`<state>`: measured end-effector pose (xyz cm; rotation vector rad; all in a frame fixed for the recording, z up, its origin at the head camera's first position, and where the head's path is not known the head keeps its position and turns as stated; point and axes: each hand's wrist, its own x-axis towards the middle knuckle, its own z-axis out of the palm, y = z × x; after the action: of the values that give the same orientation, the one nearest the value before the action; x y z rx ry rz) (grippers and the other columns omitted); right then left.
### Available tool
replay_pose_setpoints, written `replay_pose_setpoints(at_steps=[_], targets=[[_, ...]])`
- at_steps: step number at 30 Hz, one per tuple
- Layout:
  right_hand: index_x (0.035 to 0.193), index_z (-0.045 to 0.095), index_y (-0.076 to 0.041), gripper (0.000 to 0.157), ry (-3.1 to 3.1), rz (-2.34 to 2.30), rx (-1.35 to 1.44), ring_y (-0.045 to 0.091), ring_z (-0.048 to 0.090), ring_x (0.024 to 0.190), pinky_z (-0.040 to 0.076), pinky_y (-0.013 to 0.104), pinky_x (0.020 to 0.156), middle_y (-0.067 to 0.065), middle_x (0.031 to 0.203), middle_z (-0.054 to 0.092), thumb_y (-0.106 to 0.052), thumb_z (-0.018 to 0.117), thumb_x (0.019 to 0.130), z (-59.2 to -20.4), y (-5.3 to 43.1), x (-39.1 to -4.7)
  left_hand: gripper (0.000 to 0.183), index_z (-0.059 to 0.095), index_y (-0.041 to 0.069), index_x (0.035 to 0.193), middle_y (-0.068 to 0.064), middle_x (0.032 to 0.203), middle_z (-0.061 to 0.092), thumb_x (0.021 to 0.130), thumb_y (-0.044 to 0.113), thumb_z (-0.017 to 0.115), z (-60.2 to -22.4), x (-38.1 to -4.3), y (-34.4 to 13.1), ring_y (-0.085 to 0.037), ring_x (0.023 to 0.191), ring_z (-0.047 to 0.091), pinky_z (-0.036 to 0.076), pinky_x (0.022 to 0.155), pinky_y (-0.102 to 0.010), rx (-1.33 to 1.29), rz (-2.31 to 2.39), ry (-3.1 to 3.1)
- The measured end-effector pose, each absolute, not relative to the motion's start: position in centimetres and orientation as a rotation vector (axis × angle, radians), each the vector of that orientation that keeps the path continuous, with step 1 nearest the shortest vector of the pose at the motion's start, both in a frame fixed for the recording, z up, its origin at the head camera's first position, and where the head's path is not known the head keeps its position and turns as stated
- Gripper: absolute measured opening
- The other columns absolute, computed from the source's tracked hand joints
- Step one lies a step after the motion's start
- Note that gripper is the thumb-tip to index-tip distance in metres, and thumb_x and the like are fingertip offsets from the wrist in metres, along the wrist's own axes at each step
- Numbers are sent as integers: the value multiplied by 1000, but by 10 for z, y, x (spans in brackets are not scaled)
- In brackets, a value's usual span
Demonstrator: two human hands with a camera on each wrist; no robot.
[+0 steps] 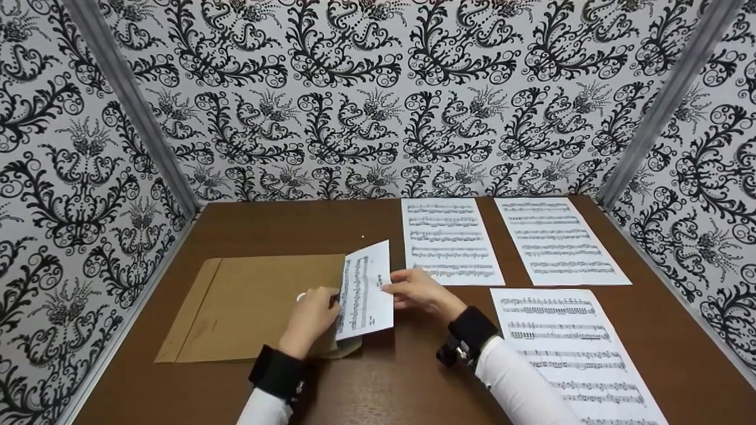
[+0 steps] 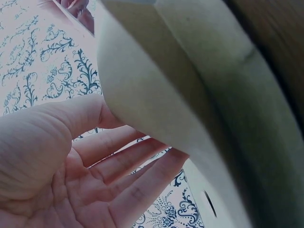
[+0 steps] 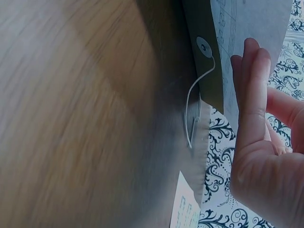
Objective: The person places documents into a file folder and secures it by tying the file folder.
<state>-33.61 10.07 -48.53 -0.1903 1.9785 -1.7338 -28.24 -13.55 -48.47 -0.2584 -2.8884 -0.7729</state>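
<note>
A large brown envelope (image 1: 254, 307) lies on the table with its opening toward the right. My left hand (image 1: 313, 316) pinches its upper layer at the mouth; in the left wrist view the thumb and fingers (image 2: 147, 190) grip the bent paper edge. A sheet of printed music (image 1: 369, 289) stands partly out of the envelope, tilted up. My right hand (image 1: 422, 289) holds this sheet's right edge between thumb and fingers. In the right wrist view a round white button (image 3: 204, 47) with a thin string (image 3: 187, 109) shows on the envelope. The sheet's inner end is hidden inside.
Three more music sheets lie on the brown table (image 1: 283, 227): one at the back middle (image 1: 449, 239), one at the back right (image 1: 558, 239), one at the front right (image 1: 567, 348) beside my right forearm. Patterned walls (image 1: 378, 100) enclose the back and sides.
</note>
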Motion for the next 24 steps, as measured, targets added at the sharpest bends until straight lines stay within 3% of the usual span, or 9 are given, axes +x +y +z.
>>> replay_pose_setpoints(at_steps=[7,14,24], targets=[[130,61,10,38,1984,-1727,-192,7,71,72,62,22,69,0,87,73,-7,65,96,-490,93,-336,25,78,1,110,-15,93,79,87,2,67,-482,-279,-135,-19,68,62,45,63,-34,-299,-790,-2856],[126,61,11,34,1943,-1763,-189,7,71,72,62,22,69,1,84,72,-5,64,96,-494,89,-336,27,77,-1,112,-18,101,79,86,2,69,-484,-279,-134,-26,79,70,53,67,-40,-284,-774,-2862],[129,59,10,37,1938,-1744,-180,7,71,72,62,23,70,2,89,71,-5,65,96,-495,84,-338,30,76,-2,114,-20,106,78,86,3,68,-486,-281,-135,-32,85,72,55,72,-44,-295,-798,-2871]])
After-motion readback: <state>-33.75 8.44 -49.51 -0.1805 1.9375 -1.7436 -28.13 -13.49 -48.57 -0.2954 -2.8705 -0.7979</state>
